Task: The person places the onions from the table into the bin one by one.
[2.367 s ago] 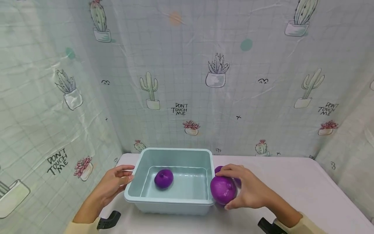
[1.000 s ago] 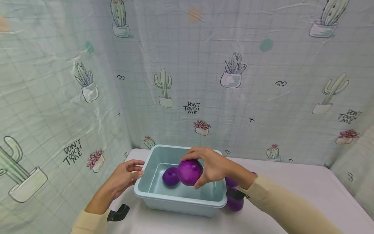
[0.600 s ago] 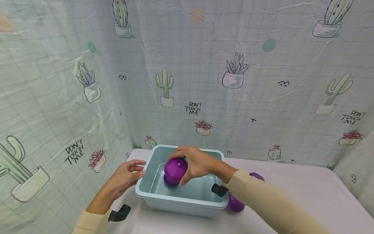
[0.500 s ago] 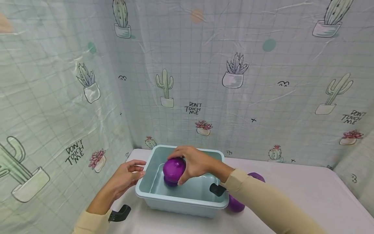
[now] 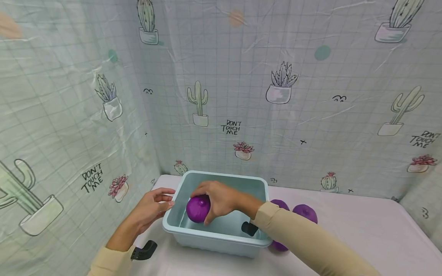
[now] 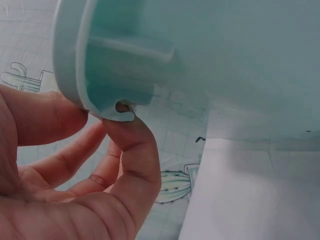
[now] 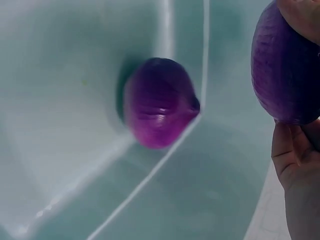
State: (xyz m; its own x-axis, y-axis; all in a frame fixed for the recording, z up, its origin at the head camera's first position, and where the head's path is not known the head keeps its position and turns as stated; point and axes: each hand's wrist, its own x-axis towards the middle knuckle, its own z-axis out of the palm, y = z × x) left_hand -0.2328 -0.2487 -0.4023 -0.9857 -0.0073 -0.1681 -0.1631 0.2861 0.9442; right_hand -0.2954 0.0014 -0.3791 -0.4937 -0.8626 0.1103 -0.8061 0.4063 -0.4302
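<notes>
My right hand holds a purple onion inside the pale blue plastic bin. Thumb and fingers wrap its sides. In the right wrist view the held onion is at the right edge, and a second onion with a pointed tip lies in the bin; the head view hides that one. My left hand pinches the bin's left rim. The left wrist view shows the thumb against the rim and a bent finger underneath it.
Three more purple onions sit right of the bin on the white table: one at the back, one farther right, one near the front, partly behind my right sleeve. A cactus-print curtain encloses the back and sides.
My right hand picked up an onion right of the bin, carried it left over the rim and lowered it inside. My left hand stays at the rim. The head view has turned slightly.
</notes>
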